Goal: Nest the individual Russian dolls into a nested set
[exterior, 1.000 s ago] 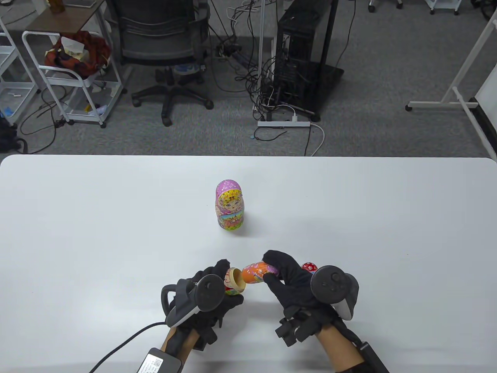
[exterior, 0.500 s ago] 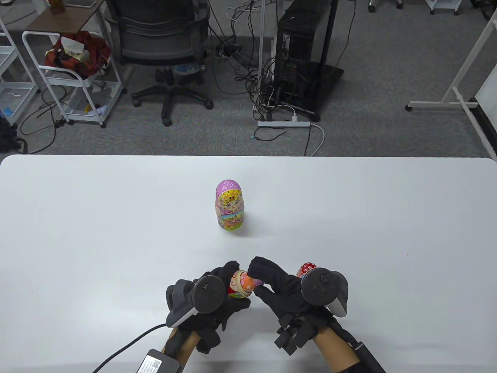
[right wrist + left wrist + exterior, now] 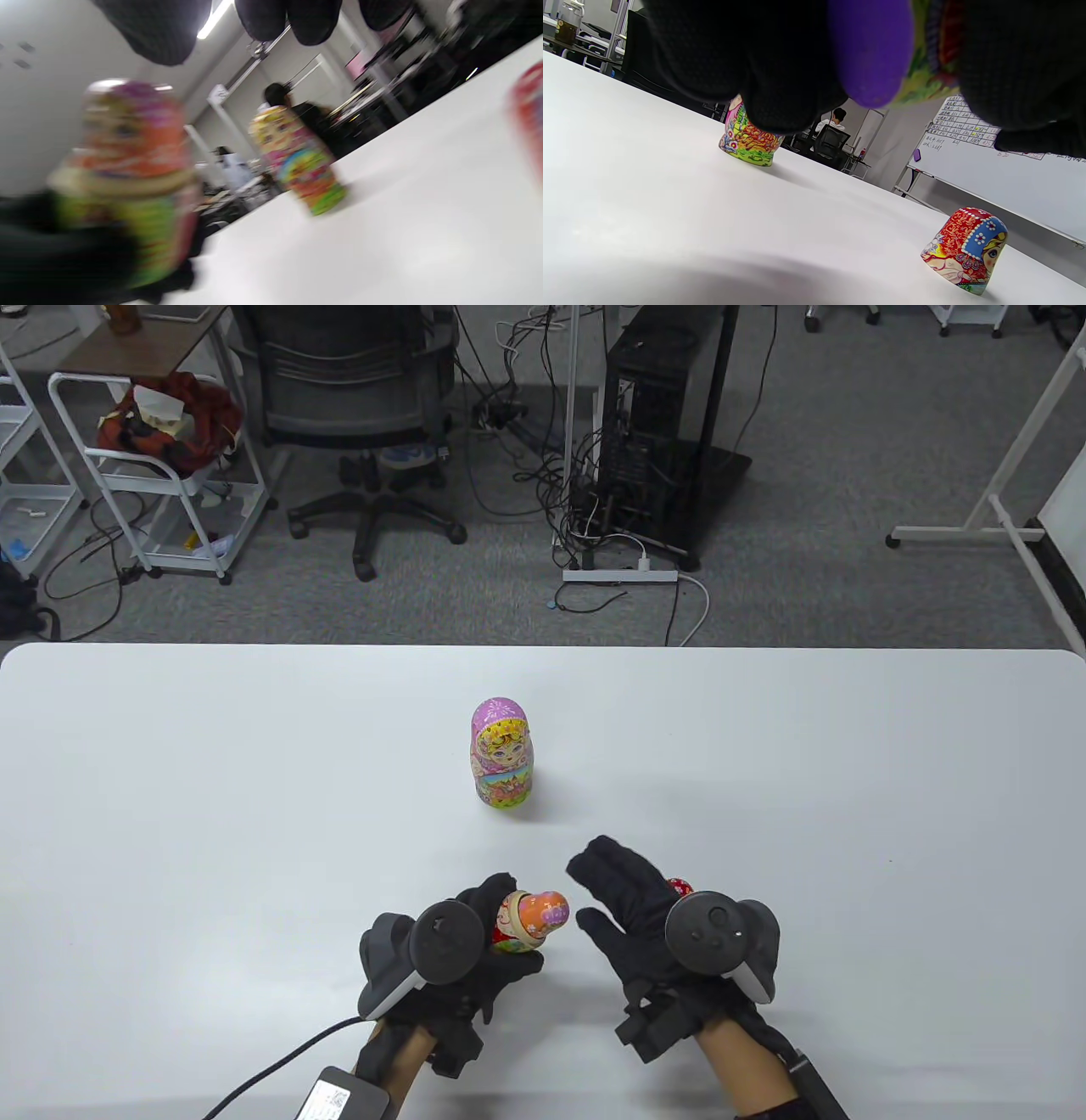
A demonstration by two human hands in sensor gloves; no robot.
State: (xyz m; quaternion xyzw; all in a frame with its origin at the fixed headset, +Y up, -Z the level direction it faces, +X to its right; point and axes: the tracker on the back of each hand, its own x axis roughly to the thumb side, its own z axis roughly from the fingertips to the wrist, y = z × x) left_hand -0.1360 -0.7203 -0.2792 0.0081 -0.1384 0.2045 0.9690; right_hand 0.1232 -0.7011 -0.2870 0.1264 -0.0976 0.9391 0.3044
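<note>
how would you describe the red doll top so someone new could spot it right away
On the white table, look near the front edge, just beyond the right hand. The red doll top sits there alone, open end down. Unlike the tall pink doll mid-table, it is only a short red-and-blue half.

a pink-headed doll (image 3: 501,752) stands upright mid-table. nearer, an orange small doll (image 3: 543,914) sits tilted in an open lower half (image 3: 512,931). a red top half (image 3: 964,250) rests rim-down on the table.
</note>
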